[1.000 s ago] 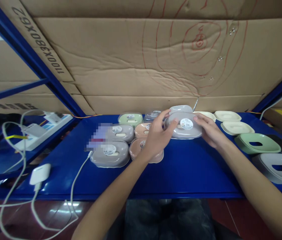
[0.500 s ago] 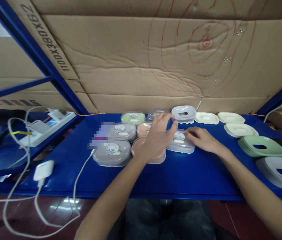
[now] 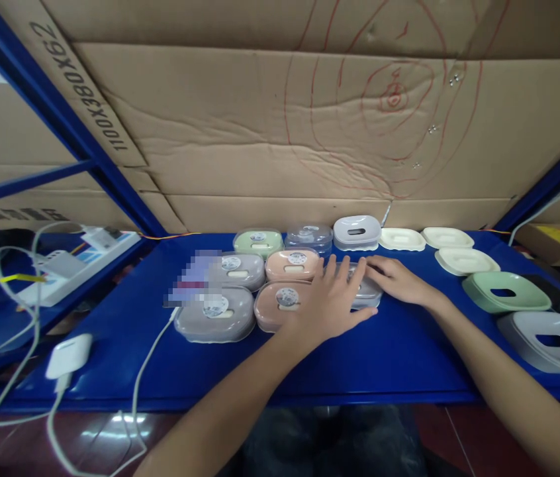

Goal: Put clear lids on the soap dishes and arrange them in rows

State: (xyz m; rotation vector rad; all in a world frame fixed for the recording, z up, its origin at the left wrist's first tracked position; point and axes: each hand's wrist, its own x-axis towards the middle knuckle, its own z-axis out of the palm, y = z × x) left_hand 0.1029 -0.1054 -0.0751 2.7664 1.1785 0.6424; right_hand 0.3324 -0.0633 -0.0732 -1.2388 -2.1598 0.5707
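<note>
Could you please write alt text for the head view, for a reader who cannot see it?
Both hands, left and right, lie flat on a lidded grey box on a blue shelf. Grey, pink and green boxes sit to its left, open trays to its right, cardboard behind.

Stockroom: blue shelving, cardboard cartons.

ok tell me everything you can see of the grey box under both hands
The grey lidded box looks like smooth plastic, rounded and shallow, with a clear lid. It sits flat on the blue shelf, right of the two pink boxes. Most of it is hidden: the left hand lies spread over its left part, and the right hand rests on its right top edge. Any label is covered.
</note>
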